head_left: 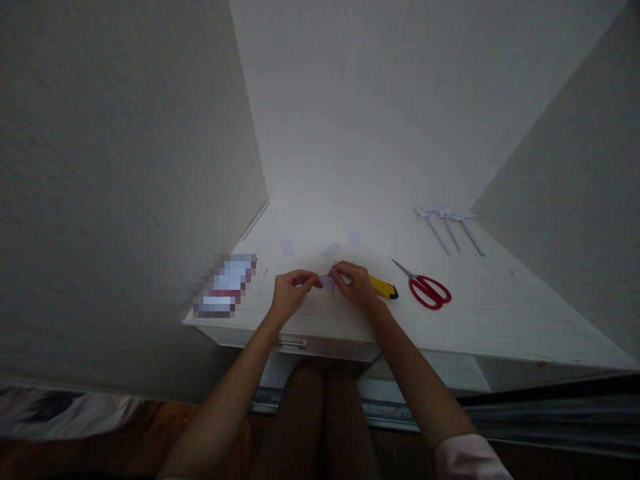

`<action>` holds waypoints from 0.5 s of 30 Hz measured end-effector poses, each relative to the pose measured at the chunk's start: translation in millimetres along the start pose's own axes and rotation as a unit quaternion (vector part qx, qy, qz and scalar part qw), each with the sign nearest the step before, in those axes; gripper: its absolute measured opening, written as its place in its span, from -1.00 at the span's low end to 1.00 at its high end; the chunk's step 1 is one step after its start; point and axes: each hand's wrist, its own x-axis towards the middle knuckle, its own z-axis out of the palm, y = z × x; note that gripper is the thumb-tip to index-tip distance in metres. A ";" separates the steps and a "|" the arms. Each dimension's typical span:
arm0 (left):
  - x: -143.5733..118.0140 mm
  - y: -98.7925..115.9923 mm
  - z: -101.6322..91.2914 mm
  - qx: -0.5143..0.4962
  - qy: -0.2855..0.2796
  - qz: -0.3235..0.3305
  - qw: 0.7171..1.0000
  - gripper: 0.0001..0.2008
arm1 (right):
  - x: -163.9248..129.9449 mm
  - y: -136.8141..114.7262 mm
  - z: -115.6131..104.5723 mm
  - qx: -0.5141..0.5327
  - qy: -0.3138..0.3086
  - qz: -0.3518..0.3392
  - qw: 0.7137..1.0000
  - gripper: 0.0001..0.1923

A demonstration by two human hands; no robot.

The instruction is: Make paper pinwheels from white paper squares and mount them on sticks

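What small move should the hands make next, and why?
Probably a gentle fold of the small pale piece: the left hand and right hand both pinch it, while the red-handled scissors lie apart from both hands.

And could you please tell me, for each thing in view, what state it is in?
Paper piece: pinched between left hand and right hand.
Three paper slips: lying flat, apart.
Red-handled scissors: closed.
Yellow cutter: lying down, partly hidden; blade not visible.
Three sticks: lying side by side.
Drawer: looks shut.
Pixelated object: cannot tell.
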 end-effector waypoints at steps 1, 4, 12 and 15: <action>-0.1 1.6 0.5 -0.005 0.001 -0.003 1.000 -0.85 | -0.3 0.4 0.3 0.000 0.001 -0.001 1.000 -0.79; 0.5 5.2 1.1 -0.020 0.006 -0.013 1.000 -0.85 | -2.1 2.7 2.4 -0.003 0.005 0.006 1.000 -0.84; 1.9 3.1 -2.8 -0.044 0.023 -0.016 0.999 -0.86 | 2.1 4.1 6.6 0.195 -0.033 0.180 0.964 -0.74; 1.6 3.4 -3.0 -0.046 0.016 -0.013 0.999 -0.86 | 5.2 3.3 6.2 0.222 -0.078 0.226 0.945 -0.80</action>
